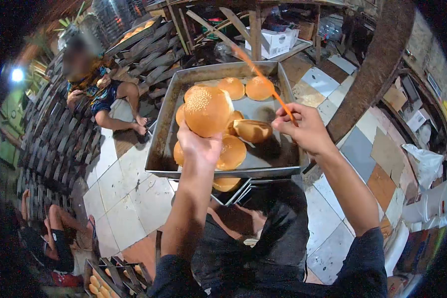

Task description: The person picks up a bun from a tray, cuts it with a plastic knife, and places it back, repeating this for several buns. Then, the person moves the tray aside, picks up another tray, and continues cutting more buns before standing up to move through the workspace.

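My left hand (201,144) is wrapped round the underside of a sesame-topped bun (206,109), lifted above a metal baking tray (223,174). In my right hand (305,128), closed with the fingertips together, is a long thin orange tool (265,74). It slants up and left over the tray; its far end is blurred, so its exact kind cannot be told. A tilted bun (253,131) lies near my right fingertips. Other round golden buns, such as one at the tray's back (260,88) and one near the front (231,153), rest in the tray.
At the left, a person (104,94) sits beside stacked dark trays (54,134). Another person's legs (59,223) show lower left, near a tray of buns (100,287). A wooden beam (377,64) slants at the right, with a white bucket (429,203) beyond it.
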Motion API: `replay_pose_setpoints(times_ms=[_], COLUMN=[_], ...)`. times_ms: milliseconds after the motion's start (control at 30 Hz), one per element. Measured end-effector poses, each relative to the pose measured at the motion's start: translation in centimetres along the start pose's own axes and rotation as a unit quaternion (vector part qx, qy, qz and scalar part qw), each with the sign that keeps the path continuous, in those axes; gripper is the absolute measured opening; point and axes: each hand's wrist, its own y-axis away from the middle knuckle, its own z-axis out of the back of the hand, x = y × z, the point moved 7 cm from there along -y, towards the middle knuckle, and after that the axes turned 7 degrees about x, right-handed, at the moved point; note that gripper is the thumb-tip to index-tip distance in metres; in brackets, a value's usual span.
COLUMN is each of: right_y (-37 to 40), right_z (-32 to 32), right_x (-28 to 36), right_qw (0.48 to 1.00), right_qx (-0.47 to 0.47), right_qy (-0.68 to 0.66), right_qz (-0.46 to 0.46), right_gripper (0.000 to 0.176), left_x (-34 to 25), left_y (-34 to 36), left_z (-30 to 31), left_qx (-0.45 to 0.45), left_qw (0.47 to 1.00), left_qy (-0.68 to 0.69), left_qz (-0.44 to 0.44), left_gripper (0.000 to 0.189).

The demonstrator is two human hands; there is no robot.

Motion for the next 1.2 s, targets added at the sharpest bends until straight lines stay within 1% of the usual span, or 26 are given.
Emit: replay_pose_setpoints(times_ms=[33, 67, 133, 200, 233, 267, 300, 333, 400, 433, 467, 533, 567, 600, 633, 667, 700, 733, 800, 833, 867, 967, 1033, 1067, 1133, 1200], right_y=[0.8, 1.6, 3.1, 4.5, 4.9, 5.2, 5.6, 5.9, 6.2, 6.3, 6.3, 6.0, 5.8, 6.0, 6.1, 6.1, 6.2, 6.4, 7.0, 7.2, 7.5, 9.3, 10.2, 10.5, 11.0, 10.8], right_z=[-1.0, -2.0, -4.9, -8.5, -9.2, -9.4, -9.5, -9.8, -10.1, -10.1, -10.3, -10.3, -11.0, -11.7, -12.3, -12.7, -13.3, -13.9, -13.9, -12.9, -11.8, -8.6, -7.7, -8.0, -8.4, -8.4], right_x=[1.2, 2.2, 2.9, 3.7, 3.7, 3.6, 3.4, 3.1, 2.7, 2.4, 2.2, 2.4, 2.3, 2.3, 2.4, 2.4, 2.7, 2.8, 2.7, 3.0, 3.6, 3.7, 4.3, 4.5, 5.8, 6.4], right_qw=[0.998, 0.998, 0.976, 0.952, 0.949, 0.949, 0.932, 0.913, 0.910, 0.912, 0.914, 0.918, 0.922, 0.915, 0.904, 0.901, 0.908, 0.911, 0.921, 0.946, 0.964, 0.977, 0.957, 0.954, 0.930, 0.922], right_qx=[0.016, 0.022, 0.057, 0.045, 0.042, 0.044, 0.050, 0.056, 0.044, 0.048, 0.051, 0.042, 0.141, 0.239, 0.293, 0.296, 0.325, 0.352, 0.340, 0.300, 0.262, 0.196, 0.202, 0.215, 0.214, 0.210], right_qy=[-0.057, -0.056, -0.207, -0.301, -0.313, -0.312, -0.357, -0.403, -0.410, -0.405, -0.399, -0.392, -0.352, -0.310, -0.290, -0.291, -0.243, -0.192, -0.172, -0.108, -0.042, 0.063, 0.209, 0.210, 0.293, 0.318], right_qz=[0.000, 0.000, -0.032, -0.014, -0.021, -0.024, -0.028, -0.033, -0.045, -0.047, -0.048, -0.055, -0.078, -0.099, -0.117, -0.122, -0.109, -0.096, -0.078, -0.056, -0.032, -0.048, 0.005, 0.003, 0.061, 0.062], right_gripper=[0.029, 0.029, 0.033, 0.036, 0.035, 0.035, 0.034, 0.033, 0.030, 0.029, 0.029, 0.027, 0.027, 0.026, 0.027, 0.027, 0.028, 0.029, 0.027, 0.025, 0.023, 0.021, 0.018, 0.018, 0.015, 0.013], left_x=[-0.3, -0.4, 0.2, -0.3, -0.5, -0.5, -0.6, -0.9, -2.2, -2.6, -3.7, -3.3, -3.1, -2.7, -2.2, -1.7, -1.3, -1.1, -0.8, -1.0, -1.2, -3.2, -4.2, -4.4, -4.5, -4.8], left_y=[1.0, 2.2, 4.9, 7.3, 8.4, 9.5, 10.5, 11.4, 13.4, 14.0, 14.5, 15.3, 15.5, 15.8, 16.1, 16.4, 16.7, 17.0, 17.5, 17.7, 18.1, 18.4, 18.6, 18.6, 18.5, 18.6], left_z=[0.0, -0.2, -1.2, -1.9, -1.5, -1.6, -1.6, -1.5, -1.8, -1.2, -0.6, -0.8, 1.2, 1.9, 2.9, 4.0, 5.5, 5.9, 7.0, 7.7, 8.0, 10.6, 10.5, 10.3, 11.4, 12.7], left_qx=[-0.025, -0.051, -0.085, -0.010, -0.013, 0.021, 0.054, 0.049, 0.081, 0.104, 0.098, 0.186, 0.118, 0.078, 0.075, 0.073, 0.001, -0.003, -0.013, -0.021, -0.027, -0.091, -0.090, -0.077, -0.069, -0.120], left_qw=[0.999, 0.998, 0.995, 0.993, 0.993, 0.994, 0.993, 0.994, 0.986, 0.982, 0.982, 0.979, 0.981, 0.977, 0.968, 0.959, 0.951, 0.951, 0.955, 0.967, 0.969, 0.987, 0.985, 0.979, 0.983, 0.990], left_qy=[0.015, 0.029, 0.035, 0.007, 0.008, 0.020, 0.032, 0.030, -0.081, -0.118, -0.121, 0.015, 0.013, 0.017, 0.005, -0.006, -0.001, 0.004, -0.058, 0.002, 0.010, 0.037, 0.097, 0.147, 0.139, 0.015], left_qz=[-0.012, -0.023, -0.044, -0.116, -0.116, -0.106, -0.096, -0.097, -0.126, -0.106, -0.104, 0.081, 0.152, 0.199, 0.238, 0.275, 0.310, 0.308, 0.290, 0.253, 0.246, 0.125, 0.113, 0.115, 0.099, 0.073], left_gripper=[0.039, 0.039, 0.037, 0.037, 0.037, 0.037, 0.039, 0.039, 0.046, 0.058, 0.058, 0.075, 0.086, 0.083, 0.081, 0.080, 0.070, 0.070, 0.062, 0.055, 0.055, 0.055, 0.056, 0.057, 0.054, 0.049])
